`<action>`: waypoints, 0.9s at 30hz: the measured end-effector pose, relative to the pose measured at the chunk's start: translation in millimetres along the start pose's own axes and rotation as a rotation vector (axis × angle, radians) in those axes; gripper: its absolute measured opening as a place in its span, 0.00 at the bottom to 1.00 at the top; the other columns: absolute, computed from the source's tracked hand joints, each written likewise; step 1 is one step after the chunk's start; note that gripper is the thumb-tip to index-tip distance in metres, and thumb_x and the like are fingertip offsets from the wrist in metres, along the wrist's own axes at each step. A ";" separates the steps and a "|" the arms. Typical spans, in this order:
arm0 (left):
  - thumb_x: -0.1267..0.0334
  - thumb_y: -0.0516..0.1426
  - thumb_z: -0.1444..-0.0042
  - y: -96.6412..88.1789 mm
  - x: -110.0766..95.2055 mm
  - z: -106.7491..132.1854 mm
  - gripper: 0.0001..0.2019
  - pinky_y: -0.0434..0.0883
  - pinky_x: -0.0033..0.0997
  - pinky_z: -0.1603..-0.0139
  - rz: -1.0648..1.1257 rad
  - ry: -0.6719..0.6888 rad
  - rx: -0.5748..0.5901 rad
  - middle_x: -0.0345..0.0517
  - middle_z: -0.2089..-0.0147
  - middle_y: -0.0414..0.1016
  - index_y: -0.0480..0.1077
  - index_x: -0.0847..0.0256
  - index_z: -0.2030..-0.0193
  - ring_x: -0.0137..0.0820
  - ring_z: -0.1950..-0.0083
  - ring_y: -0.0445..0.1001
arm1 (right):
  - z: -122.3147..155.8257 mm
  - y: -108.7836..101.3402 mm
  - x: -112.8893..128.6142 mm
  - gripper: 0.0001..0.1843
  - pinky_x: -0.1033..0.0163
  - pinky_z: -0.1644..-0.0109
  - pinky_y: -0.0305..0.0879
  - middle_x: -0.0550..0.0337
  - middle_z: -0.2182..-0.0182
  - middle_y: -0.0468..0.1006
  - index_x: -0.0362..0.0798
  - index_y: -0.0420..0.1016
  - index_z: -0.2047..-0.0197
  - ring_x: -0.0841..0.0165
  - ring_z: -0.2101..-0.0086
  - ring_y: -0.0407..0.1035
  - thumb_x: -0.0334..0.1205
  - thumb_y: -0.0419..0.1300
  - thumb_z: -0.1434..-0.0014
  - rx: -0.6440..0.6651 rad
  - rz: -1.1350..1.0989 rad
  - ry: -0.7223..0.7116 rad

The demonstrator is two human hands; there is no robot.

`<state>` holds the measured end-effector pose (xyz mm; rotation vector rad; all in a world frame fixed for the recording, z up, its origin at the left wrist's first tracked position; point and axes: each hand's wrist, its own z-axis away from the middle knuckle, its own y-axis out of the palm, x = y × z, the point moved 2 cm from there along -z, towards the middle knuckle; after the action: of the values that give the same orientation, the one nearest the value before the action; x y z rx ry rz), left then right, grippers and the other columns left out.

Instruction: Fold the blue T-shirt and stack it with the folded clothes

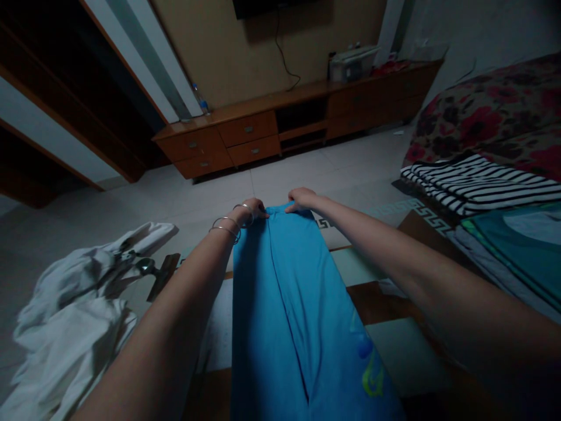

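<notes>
A bright blue garment [284, 292] lies stretched lengthwise before me, its long flaps meeting along a line near the middle. A blue and yellow-green print shows at its near right side; whether it is a shirt or trousers I cannot tell. My left hand [253, 209], with silver bangles on the wrist, pinches the far left edge. At the far right edge, the fingers of my right hand [301, 200] are closed on the cloth, thumb on top. A short stretch of edge shows between both hands.
Crumpled white cloth [74, 321] lies at left. On the right are a folded striped garment [477, 181] and a teal folded garment [521, 245], near a floral-covered seat or bed [491, 123]. Beyond the table [403, 351] stands a low wooden cabinet [249, 131] with a bottle [202, 102] and plastic box [353, 65].
</notes>
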<state>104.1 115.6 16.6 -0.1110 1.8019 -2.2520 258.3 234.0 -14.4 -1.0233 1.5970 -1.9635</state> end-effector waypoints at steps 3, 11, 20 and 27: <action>0.61 0.58 0.43 -4.2 -6.7 -1.4 0.17 0.63 0.22 0.55 -0.023 0.003 0.023 0.43 0.62 0.75 0.71 0.78 0.55 0.22 0.64 0.67 | 3.0 -2.5 1.4 0.20 0.64 0.56 0.62 0.52 0.59 0.77 0.44 0.78 0.58 0.61 0.58 0.70 0.51 0.66 0.48 -0.056 0.010 -0.117; 0.58 0.61 0.47 -1.5 5.6 -9.8 0.18 0.67 0.22 0.62 0.011 -0.025 -0.011 0.45 0.55 0.77 0.73 0.63 0.50 0.31 0.59 0.73 | 2.0 -9.6 1.8 0.18 0.69 0.56 0.60 0.57 0.59 0.79 0.45 0.78 0.54 0.67 0.58 0.70 0.40 0.67 0.48 -0.011 -0.094 -0.211; 0.51 0.55 0.43 -69.7 -6.7 -15.0 0.16 0.66 0.31 0.57 -0.279 -0.117 -0.498 0.47 0.55 0.77 0.74 0.53 0.52 0.39 0.53 0.73 | -25.3 -58.9 13.5 0.17 0.63 0.50 0.63 0.55 0.55 0.77 0.46 0.78 0.53 0.64 0.53 0.69 0.39 0.65 0.47 -0.381 -0.229 -0.054; 0.50 0.52 0.41 -106.9 -29.6 49.9 0.17 0.64 0.33 0.60 -0.349 0.053 -0.648 0.48 0.62 0.78 0.74 0.56 0.54 0.39 0.59 0.75 | 17.7 -111.0 31.8 0.15 0.61 0.48 0.63 0.57 0.60 0.78 0.44 0.79 0.57 0.65 0.55 0.70 0.36 0.66 0.50 -0.440 -0.346 -0.229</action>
<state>127.5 97.0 134.5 -0.5208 2.6440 -1.7701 265.7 228.8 102.0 -1.7292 1.8571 -1.6395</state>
